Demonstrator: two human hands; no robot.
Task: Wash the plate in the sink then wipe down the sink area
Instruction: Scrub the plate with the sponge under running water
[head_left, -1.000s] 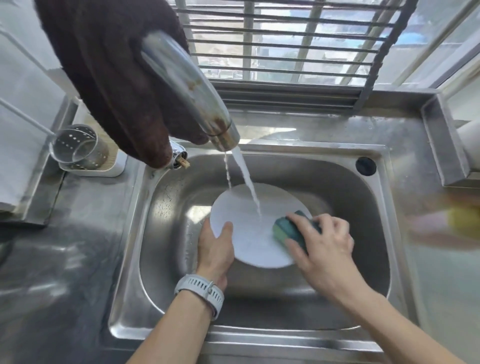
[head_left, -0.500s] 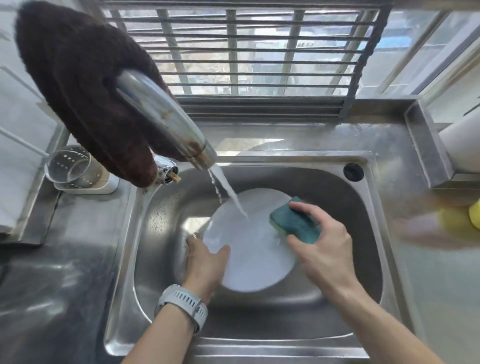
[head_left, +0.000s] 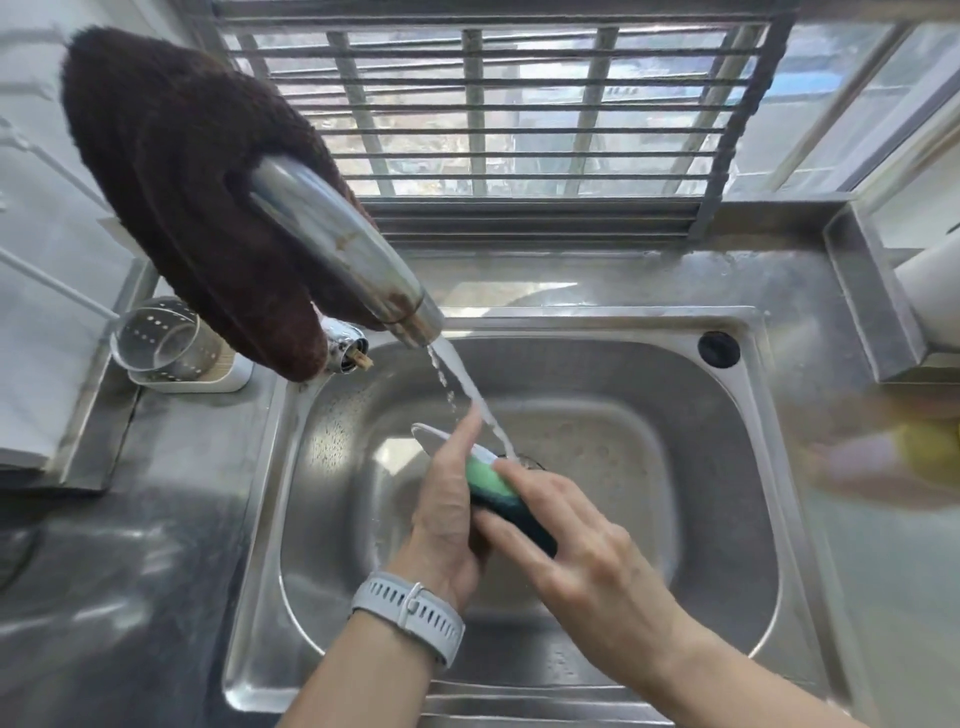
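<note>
The white plate (head_left: 430, 436) now stands almost on edge over the steel sink (head_left: 727, 467), so only its thin rim shows. My left hand (head_left: 447, 499), with a grey watch on the wrist, holds it from the left with the fingers stretched up along its side. My right hand (head_left: 576, 551) grips the green sponge (head_left: 498, 493) and presses it against the plate's right side. Water runs from the faucet (head_left: 343, 254) and lands just right of the plate and sponge.
A dark brown cloth (head_left: 182, 182) hangs over the faucet. A perforated metal cup (head_left: 161, 340) sits in a white tray at the back left. A black hole (head_left: 718, 349) marks the sink's back right corner. A blurred yellow thing (head_left: 930, 452) lies on the right counter.
The plate has been tipped from lying flat and face-up to nearly on edge. My right hand brought the sponge down against its right side. The view shifted slightly.
</note>
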